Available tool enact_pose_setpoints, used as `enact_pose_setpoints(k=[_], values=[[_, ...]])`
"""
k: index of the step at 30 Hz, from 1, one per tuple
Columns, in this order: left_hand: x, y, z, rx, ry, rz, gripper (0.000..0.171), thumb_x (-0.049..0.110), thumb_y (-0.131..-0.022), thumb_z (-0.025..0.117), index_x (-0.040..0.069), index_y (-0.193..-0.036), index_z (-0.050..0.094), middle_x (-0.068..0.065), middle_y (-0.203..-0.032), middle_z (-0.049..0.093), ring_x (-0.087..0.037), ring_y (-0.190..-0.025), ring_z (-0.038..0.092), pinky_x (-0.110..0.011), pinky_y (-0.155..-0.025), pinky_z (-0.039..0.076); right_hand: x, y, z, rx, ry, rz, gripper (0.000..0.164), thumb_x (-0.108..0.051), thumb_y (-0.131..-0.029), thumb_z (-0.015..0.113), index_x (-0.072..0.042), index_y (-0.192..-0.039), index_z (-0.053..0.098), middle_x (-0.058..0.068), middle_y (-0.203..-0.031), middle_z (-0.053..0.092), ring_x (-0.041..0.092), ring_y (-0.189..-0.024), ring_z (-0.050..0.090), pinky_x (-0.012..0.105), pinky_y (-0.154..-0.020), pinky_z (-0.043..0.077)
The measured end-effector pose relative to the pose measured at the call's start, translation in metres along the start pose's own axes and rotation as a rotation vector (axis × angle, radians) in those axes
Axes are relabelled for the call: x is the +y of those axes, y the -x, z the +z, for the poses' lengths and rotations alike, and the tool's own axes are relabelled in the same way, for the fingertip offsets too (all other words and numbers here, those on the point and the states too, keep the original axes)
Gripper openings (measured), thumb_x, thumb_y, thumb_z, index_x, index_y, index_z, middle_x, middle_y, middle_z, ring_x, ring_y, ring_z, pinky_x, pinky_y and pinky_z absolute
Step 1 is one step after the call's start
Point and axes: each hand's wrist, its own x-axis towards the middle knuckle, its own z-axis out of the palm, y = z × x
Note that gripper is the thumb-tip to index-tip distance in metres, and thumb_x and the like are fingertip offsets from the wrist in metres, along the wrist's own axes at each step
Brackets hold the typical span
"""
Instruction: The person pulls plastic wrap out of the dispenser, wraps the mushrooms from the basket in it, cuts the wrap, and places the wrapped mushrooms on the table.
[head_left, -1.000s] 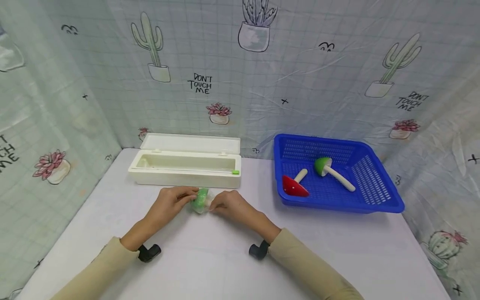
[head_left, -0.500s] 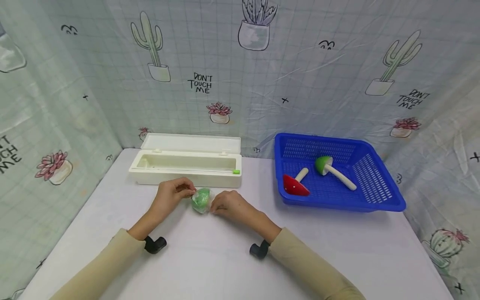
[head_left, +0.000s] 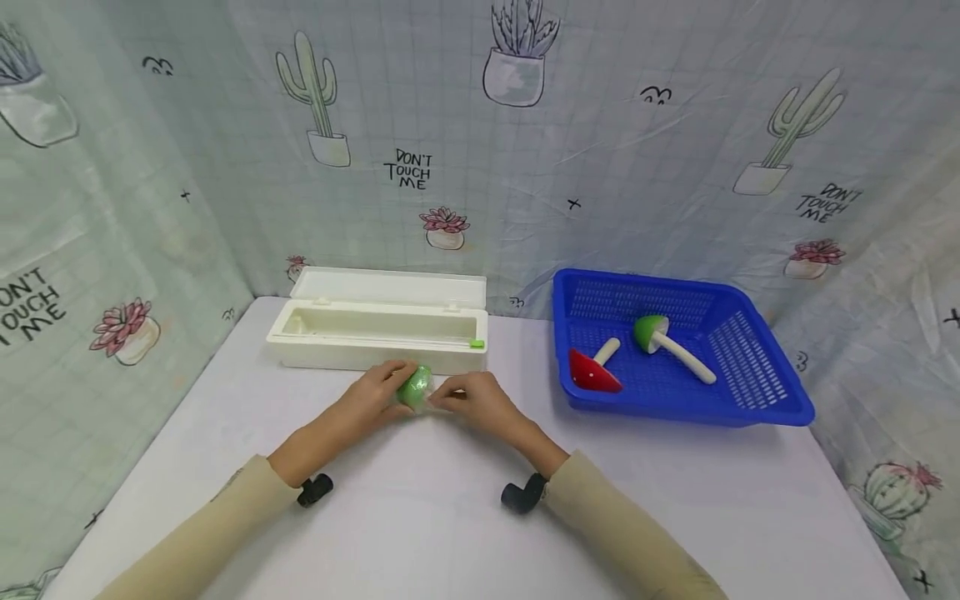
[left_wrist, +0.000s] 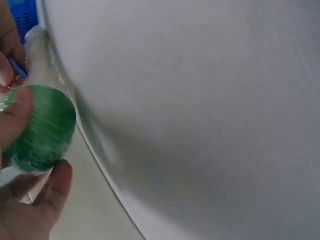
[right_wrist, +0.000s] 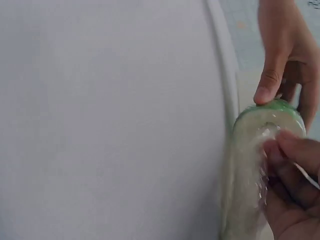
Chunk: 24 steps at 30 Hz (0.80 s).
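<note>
A toy mushroom with a green cap [head_left: 416, 389] and a pale stem [right_wrist: 246, 185] is wrapped in clear cling film. In the head view it is between my hands, just in front of the white box. My left hand [head_left: 367, 406] grips the cap, thumb and fingers spread around its sides. With thumb and forefinger, my right hand [head_left: 478, 404] pinches the cling film [right_wrist: 270, 131] beside the stem, close under the cap. The stem is mostly hidden in the head view; the left wrist view shows it reaching up from the cap.
An open white cling film dispenser [head_left: 375, 357] stands behind the hands, lid raised, with a green slider [head_left: 477, 343] at its right end. To the right, a blue basket [head_left: 682, 412] holds a red toy mushroom [head_left: 594, 372] and a green one [head_left: 651, 333]. A patterned cloth hangs behind.
My left hand has moved right, from fingertips at the cap's left edge to a grip around it. The wrapped mushroom has turned slightly. My right hand stays near the same place.
</note>
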Motion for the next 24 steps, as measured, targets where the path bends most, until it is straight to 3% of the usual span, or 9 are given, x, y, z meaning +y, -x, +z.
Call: enact_pose_setpoints(k=[4,7,12,15,18,20,24], values=[[0.006,0.0,0.005,-0.016,0.117,-0.131,0.068,0.027,-0.096,0.072,-0.003,-0.15,0.043,-0.009,-0.11,0.047,-0.016,-0.087,0.05,-0.031,-0.074,0.05,-0.006,0.008,-0.002,0.159,-0.117,0.09,0.01,-0.015,-0.093,0.075,-0.008,-0.098,0.081,0.002,-0.1,0.078,0.014,-0.092,0.074,0.019,-0.077,0.057],[0.013,-0.006,0.004,-0.061,0.256,-0.275,0.065,0.033,-0.102,0.062,-0.001,-0.153,0.038,-0.009,-0.107,0.043,-0.015,-0.084,0.044,-0.029,-0.072,0.045,-0.012,0.013,-0.002,0.229,-0.078,-0.02,0.012,-0.012,-0.092,0.075,-0.004,-0.1,0.079,0.006,-0.105,0.077,0.018,-0.095,0.075,0.018,-0.079,0.057],[0.018,-0.01,-0.001,-0.112,0.566,-0.486,0.064,0.041,-0.106,0.053,-0.003,-0.151,0.04,-0.017,-0.117,0.054,-0.022,-0.098,0.054,-0.032,-0.08,0.049,-0.014,0.017,-0.01,0.164,0.233,-0.35,0.018,-0.002,-0.09,0.075,-0.001,-0.108,0.078,0.009,-0.115,0.072,0.021,-0.109,0.07,0.02,-0.09,0.055],[0.02,-0.01,0.0,-0.13,0.798,-0.571,0.062,0.04,-0.108,0.05,-0.003,-0.151,0.039,-0.02,-0.126,0.056,-0.025,-0.11,0.059,-0.037,-0.092,0.053,-0.016,0.018,-0.017,0.073,0.435,-0.433,0.031,0.0,-0.088,0.077,-0.004,-0.119,0.075,0.008,-0.123,0.068,0.02,-0.116,0.066,0.021,-0.096,0.053],[0.02,-0.009,0.001,-0.123,1.01,-0.612,0.061,0.033,-0.108,0.052,-0.004,-0.153,0.035,-0.024,-0.126,0.053,-0.027,-0.114,0.061,-0.042,-0.1,0.053,-0.018,0.02,-0.024,-0.006,0.576,-0.452,0.046,0.002,-0.087,0.078,-0.005,-0.132,0.068,0.007,-0.132,0.064,0.02,-0.123,0.062,0.023,-0.101,0.051],[0.02,-0.007,0.002,-0.111,1.078,-0.622,0.064,0.028,-0.105,0.06,-0.003,-0.154,0.034,-0.023,-0.125,0.053,-0.026,-0.111,0.064,-0.042,-0.1,0.053,-0.019,0.021,-0.028,-0.031,0.608,-0.453,0.049,0.004,-0.089,0.075,-0.006,-0.136,0.065,0.008,-0.135,0.062,0.021,-0.125,0.061,0.026,-0.103,0.05],[0.021,-0.003,0.003,-0.102,1.011,-0.559,0.069,0.022,-0.097,0.072,0.002,-0.154,0.038,-0.019,-0.121,0.057,-0.023,-0.102,0.069,-0.036,-0.093,0.056,-0.017,0.02,-0.034,-0.024,0.577,-0.456,0.044,0.007,-0.092,0.069,-0.007,-0.133,0.067,0.008,-0.132,0.065,0.021,-0.123,0.063,0.028,-0.102,0.052]])
